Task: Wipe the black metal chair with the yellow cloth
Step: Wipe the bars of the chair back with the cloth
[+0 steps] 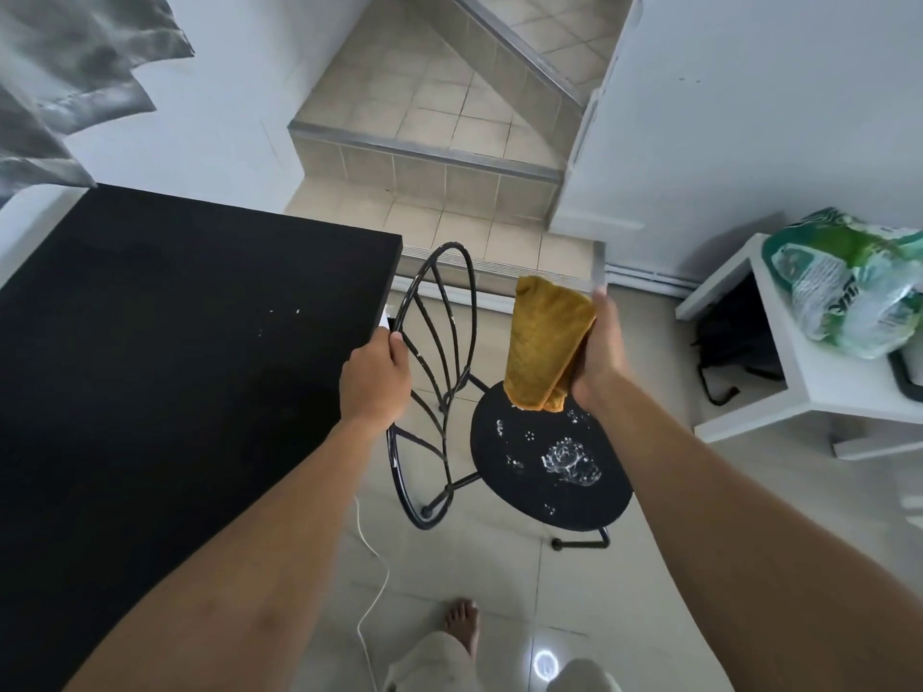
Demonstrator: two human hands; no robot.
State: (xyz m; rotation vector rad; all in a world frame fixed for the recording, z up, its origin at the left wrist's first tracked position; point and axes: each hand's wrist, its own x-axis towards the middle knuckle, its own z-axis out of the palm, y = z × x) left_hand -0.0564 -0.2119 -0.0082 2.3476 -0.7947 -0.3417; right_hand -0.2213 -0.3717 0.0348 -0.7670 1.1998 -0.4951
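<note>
The black metal chair [539, 496] stands on the tiled floor in the middle of the view. Its round seat carries a puddle of water and white specks. The curved wire backrest [439, 312] rises to the left of the seat. My left hand [373, 379] is closed around the backrest's rim near its top. Above the far edge of the seat, my right hand [599, 352] holds the folded yellow cloth [544, 337], which hangs down with its lower corner just over the seat.
A black table [175, 352] fills the left side, close to the chair's backrest. A white cable [372, 581] trails across the floor. A white side table [819, 392] with a green plastic bag [849, 287] stands right. Tiled steps [424, 162] rise behind. My bare foot [462, 621] is below.
</note>
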